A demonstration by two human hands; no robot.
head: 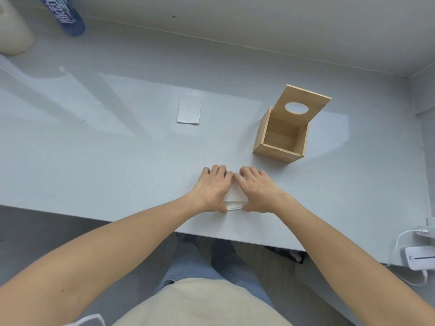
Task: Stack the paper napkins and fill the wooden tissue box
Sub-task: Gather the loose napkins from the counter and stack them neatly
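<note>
A small stack of white paper napkins (233, 199) lies near the table's front edge. My left hand (213, 188) and my right hand (257, 188) lie side by side on it, palms down, thumbs against its near edge; most of the stack is hidden under them. The wooden tissue box (280, 140) stands to the far right of my hands, its inside empty. Its lid (303, 107), with an oval hole, is tilted up at the back. One more folded white napkin (189, 110) lies flat farther back, left of the box.
The grey table (117, 149) meets a wall at the back. A blue bottle (63, 15) and a cream container (13, 31) stand at the far left corner. A white device with cables (419, 257) sits at the right edge.
</note>
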